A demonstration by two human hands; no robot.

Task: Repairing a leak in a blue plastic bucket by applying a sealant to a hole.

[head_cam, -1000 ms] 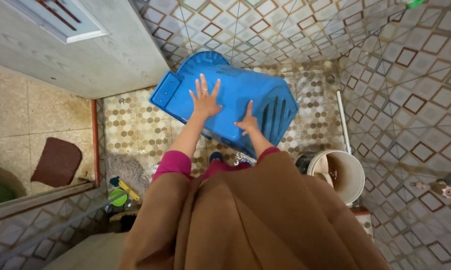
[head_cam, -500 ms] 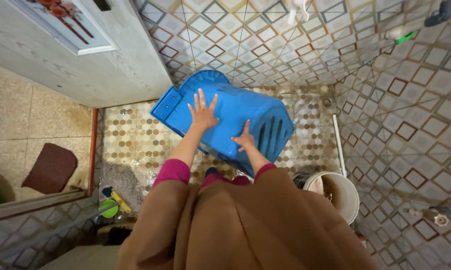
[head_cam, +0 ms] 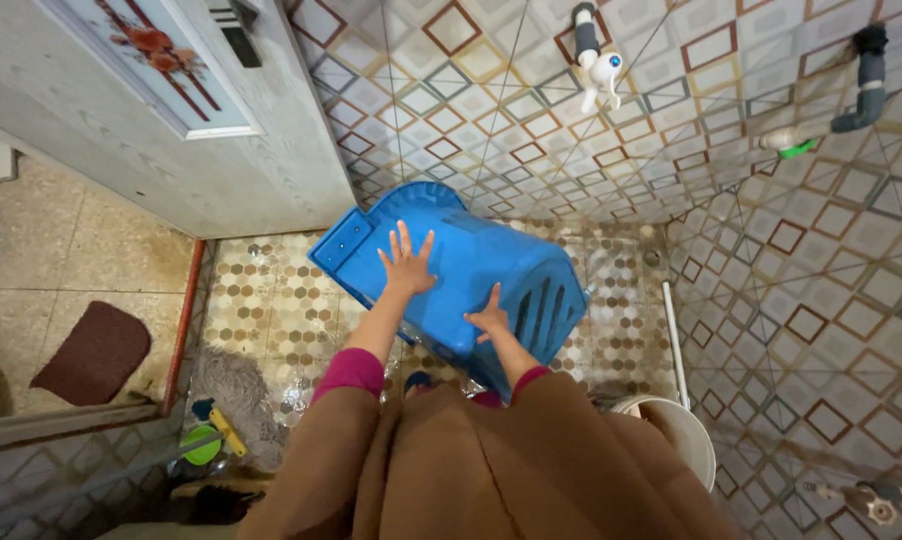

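The bin (head_cam: 451, 275) is bright blue all over, slats included. Floor (head_cam: 271, 290) has small hexagon tiles in cream, tan and brown. Walls (head_cam: 531, 110) are pale tiles with diamond outlines in brown, grey and yellow. Sleeves (head_cam: 349, 372) are magenta under a plain tan-brown robe (head_cam: 491, 470). Mat (head_cam: 91, 352) is dark maroon, bucket (head_cam: 686, 440) off-white, door (head_cam: 121, 140) whitish-grey with a red flower panel.

Camera view was tilted upward, white wall tap (head_cam: 598, 66) and grey pipe (head_cam: 864, 82) were brought into view, blue plastic bin (head_cam: 461, 275) was shifted lower, white bucket (head_cam: 679, 436) was pushed toward the bottom edge.
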